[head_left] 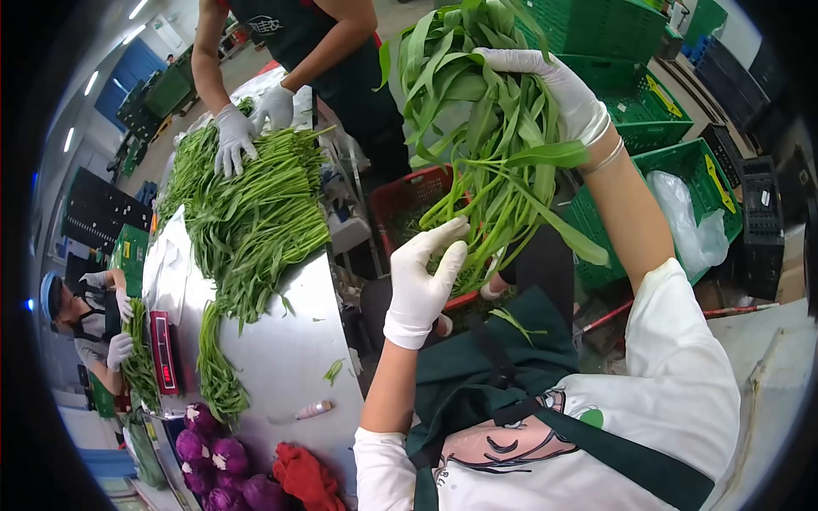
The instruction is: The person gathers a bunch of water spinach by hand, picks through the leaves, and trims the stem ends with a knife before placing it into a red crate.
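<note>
Closest to the camera is the wearer's white cotton T-shirt with a printed cartoon face (669, 409), crossed by a dark green cloth apron (528, 341). Above it, the white-gloved right hand (554, 89) is closed around the leafy part of a long, loose bunch of green leafy stems (486, 119), which hangs between the hands. The white-gloved left hand (423, 281) is at the lower stems, thumb and fingers slightly parted; whether it grips them I cannot tell. Behind the bunch, just beyond the left hand, is a red plastic crate (394, 198). Left of that hand, a shiny metal table (290, 349) carries a broad heap of green stems (256, 204), a smaller green bunch (220, 366), a short knife with a pale handle (313, 410), a crumpled red cloth (305, 479) and round purple vegetables (228, 456). Beyond the hands, a co-worker's gloved hands (234, 140) rest on the heap. To the right of the right hand sit open green plastic crates (630, 136).
</note>
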A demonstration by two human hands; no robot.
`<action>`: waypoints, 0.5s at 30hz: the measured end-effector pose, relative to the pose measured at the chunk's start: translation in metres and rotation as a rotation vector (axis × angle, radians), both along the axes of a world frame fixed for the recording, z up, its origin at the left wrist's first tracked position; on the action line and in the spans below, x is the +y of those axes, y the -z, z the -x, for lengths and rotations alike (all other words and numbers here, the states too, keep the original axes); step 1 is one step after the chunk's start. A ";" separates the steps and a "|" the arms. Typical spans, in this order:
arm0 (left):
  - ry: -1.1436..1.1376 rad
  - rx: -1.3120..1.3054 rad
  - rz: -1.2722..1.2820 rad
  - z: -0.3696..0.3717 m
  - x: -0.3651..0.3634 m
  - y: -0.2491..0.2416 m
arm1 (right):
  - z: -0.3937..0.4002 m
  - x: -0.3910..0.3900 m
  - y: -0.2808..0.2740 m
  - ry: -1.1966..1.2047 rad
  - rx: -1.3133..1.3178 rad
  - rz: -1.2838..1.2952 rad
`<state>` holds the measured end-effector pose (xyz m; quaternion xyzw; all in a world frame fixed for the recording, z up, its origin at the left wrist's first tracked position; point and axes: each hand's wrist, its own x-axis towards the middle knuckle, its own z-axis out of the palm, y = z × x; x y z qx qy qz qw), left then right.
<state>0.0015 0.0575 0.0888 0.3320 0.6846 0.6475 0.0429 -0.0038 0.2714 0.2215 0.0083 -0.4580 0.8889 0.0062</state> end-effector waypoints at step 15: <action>-0.298 0.199 -0.108 -0.014 0.017 0.004 | 0.000 0.001 0.008 -0.017 0.025 -0.028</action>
